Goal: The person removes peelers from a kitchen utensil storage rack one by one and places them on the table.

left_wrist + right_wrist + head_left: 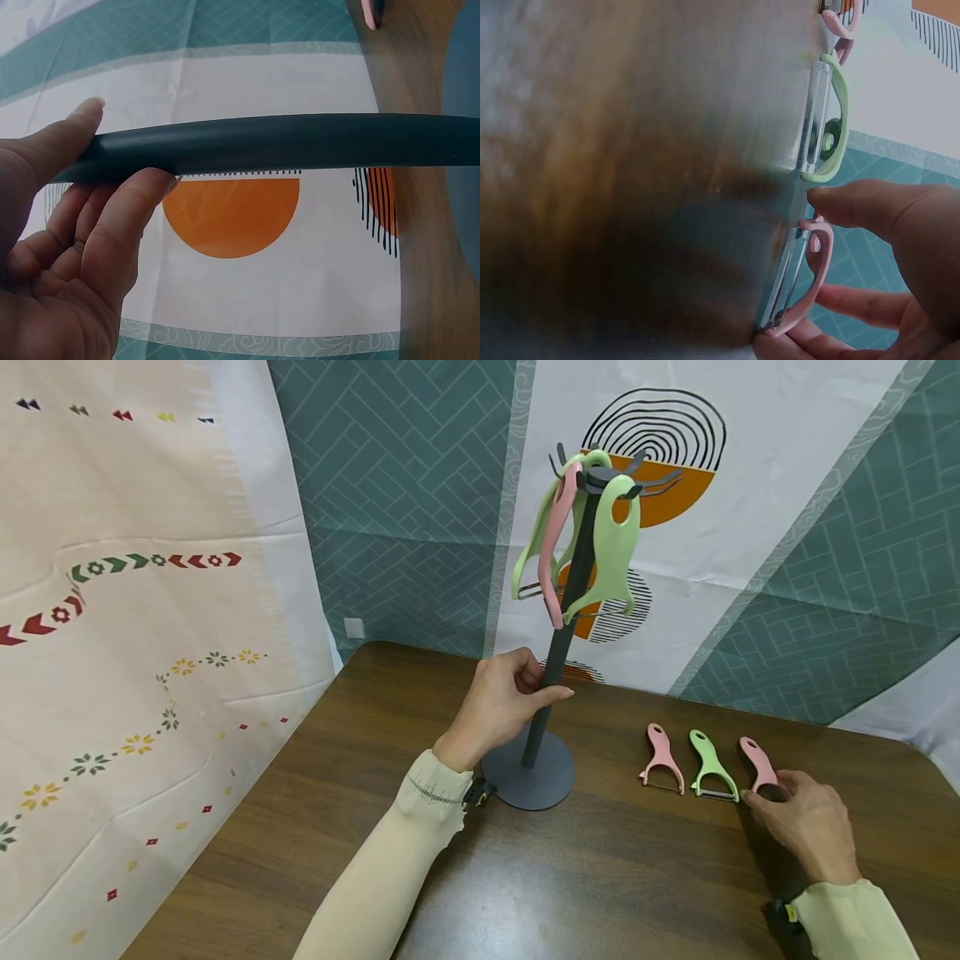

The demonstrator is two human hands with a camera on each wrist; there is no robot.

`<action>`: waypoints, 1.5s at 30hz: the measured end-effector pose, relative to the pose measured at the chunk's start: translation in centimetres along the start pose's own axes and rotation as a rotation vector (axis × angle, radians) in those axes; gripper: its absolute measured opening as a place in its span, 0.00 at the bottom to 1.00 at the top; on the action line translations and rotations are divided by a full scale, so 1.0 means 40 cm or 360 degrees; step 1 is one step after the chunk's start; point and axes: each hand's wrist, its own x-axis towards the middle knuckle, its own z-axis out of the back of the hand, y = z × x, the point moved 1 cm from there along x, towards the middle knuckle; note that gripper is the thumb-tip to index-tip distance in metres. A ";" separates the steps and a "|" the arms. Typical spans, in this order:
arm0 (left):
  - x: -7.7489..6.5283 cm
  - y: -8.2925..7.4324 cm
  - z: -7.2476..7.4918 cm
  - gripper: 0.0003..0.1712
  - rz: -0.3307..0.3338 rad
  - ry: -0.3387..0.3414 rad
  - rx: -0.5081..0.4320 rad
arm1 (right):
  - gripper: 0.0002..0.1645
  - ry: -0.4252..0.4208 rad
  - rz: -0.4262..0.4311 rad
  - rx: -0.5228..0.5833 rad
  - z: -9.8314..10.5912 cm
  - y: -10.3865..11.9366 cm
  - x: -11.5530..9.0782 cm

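Observation:
In the head view, my left hand [498,703] grips the dark pole [537,735] of an upright stand, thumb on one side and curled fingers on the other. The left wrist view shows the same pole [300,141] between thumb and fingers. At the table's right, my right hand [813,822] pinches a pink peeler [759,762] around its blade end, its handle pointing away from me. In the right wrist view, thumb and fingers stand at either side of this peeler's head [819,274]. A green peeler [705,750] and another pink peeler [660,745] lie to its left.
Hooks ring the top of the stand. A pink peeler [557,539] and green peelers, one at the right [617,539], hang from them. The round base [551,785] rests on the brown table [630,877]. Patterned cloth [405,510] hangs behind the table.

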 end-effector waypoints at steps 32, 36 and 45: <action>-0.005 -0.007 -0.001 0.15 -0.0016 0.0048 -0.0002 | 0.50 0.0021 -0.0004 -0.0066 0.006 0.002 -0.010; -0.006 -0.006 0.005 0.15 -0.0025 0.0059 0.0026 | 0.50 0.0007 -0.0042 -0.0022 0.007 0.011 -0.016; -0.011 -0.013 0.010 0.18 -0.0064 0.0149 0.0052 | 0.42 -0.0222 -0.0090 0.0135 0.020 0.032 -0.033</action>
